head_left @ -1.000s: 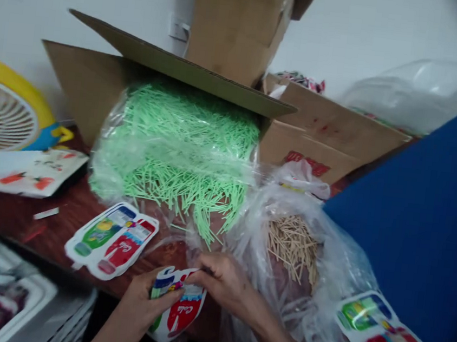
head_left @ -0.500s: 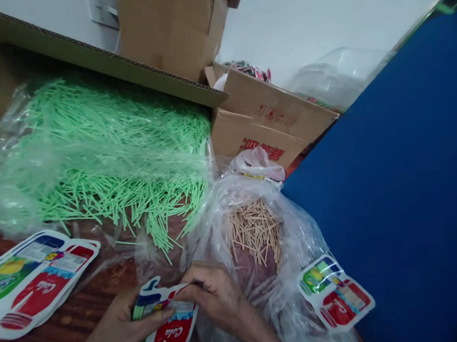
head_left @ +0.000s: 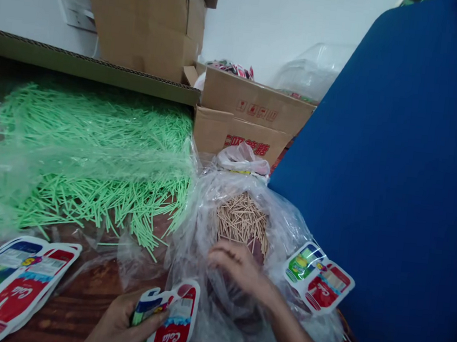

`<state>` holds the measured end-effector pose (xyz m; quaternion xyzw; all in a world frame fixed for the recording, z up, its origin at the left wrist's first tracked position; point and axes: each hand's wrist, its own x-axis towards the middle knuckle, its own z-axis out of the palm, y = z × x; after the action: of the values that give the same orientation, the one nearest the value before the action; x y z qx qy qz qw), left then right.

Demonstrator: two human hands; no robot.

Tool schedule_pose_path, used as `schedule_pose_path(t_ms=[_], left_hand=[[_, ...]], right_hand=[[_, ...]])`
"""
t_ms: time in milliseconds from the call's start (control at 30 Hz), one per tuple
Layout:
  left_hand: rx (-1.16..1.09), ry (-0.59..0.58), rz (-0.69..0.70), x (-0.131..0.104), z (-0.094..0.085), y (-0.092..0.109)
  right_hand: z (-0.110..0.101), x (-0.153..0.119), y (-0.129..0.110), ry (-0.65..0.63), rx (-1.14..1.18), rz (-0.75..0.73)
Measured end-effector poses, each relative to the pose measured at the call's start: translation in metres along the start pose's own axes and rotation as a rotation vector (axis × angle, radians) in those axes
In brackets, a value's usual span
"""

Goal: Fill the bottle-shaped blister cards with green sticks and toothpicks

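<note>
My left hand [head_left: 127, 318] is closed round a bent, bottle-shaped printed pouch [head_left: 175, 323] with a red Cola side and a green side. My thumb presses on its front. My right hand [head_left: 237, 265] is off the pouch, over the plastic bag at the near edge of the brown sticks [head_left: 243, 219]. Its fingers are loosely bent and somewhat apart, with nothing visible in them. A stack of similar flat pouches [head_left: 16, 285] lies at the lower left. Another pouch [head_left: 319, 278] rests on the clear plastic bag [head_left: 289, 215] at the right.
Thin green sticks [head_left: 94, 124] fill a clear bag in front of an open carton [head_left: 92, 69]. Behind stand a carton with red print [head_left: 254, 119] and a taller carton [head_left: 142, 15]. A blue panel [head_left: 398, 183] bounds the right side. Dark wooden tabletop [head_left: 75, 312] shows at the lower left.
My right hand has let go of the pouch and moved up and right to the brown sticks. My left hand still holds the pouch. The whole view has shifted somewhat.
</note>
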<state>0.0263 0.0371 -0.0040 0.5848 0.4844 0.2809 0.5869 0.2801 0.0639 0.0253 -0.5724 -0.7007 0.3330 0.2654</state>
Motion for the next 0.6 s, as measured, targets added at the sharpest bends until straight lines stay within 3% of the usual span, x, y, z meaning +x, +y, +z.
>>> schedule_pose_path(t_ms=[133,267,367,600], left_hand=[[-0.037,-0.016,-0.078,-0.005,-0.004,-0.001],[-0.119,-0.004,-0.131,-0.006,-0.006,-0.008],[-0.187,0.004,-0.153,-0.005,-0.004,-0.011],[-0.317,0.101,-0.179,-0.007,-0.007,-0.011]], right_hand=[[-0.06,0.007,0.059,0.181,-0.262,0.214],[-0.094,-0.002,0.103,0.17,-0.507,0.447],[-0.093,-0.008,0.114,0.135,-0.621,0.589],[-0.072,0.002,0.111,0.093,-0.746,0.807]])
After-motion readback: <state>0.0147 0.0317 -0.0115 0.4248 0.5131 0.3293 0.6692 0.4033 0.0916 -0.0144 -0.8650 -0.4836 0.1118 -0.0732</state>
